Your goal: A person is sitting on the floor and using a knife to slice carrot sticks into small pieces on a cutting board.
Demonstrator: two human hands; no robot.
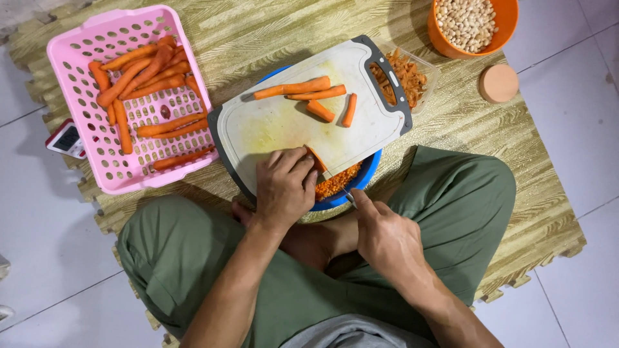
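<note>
Left hand [282, 187] clamped on carrot piece [315, 159]; right hand [385, 237] gripping knife [349, 196].

One screen in view: a small digital timer or scale [66, 138], lying on the white floor tiles at the left edge of the foam mat, touching or just beside the lower left side of the pink perforated basket [77, 77]. Body white, roughly rectangular, with a red edge on its left side; dark grey display panel in the middle. Partly hidden under the basket rim. No packages, labels or signs visible.
</note>
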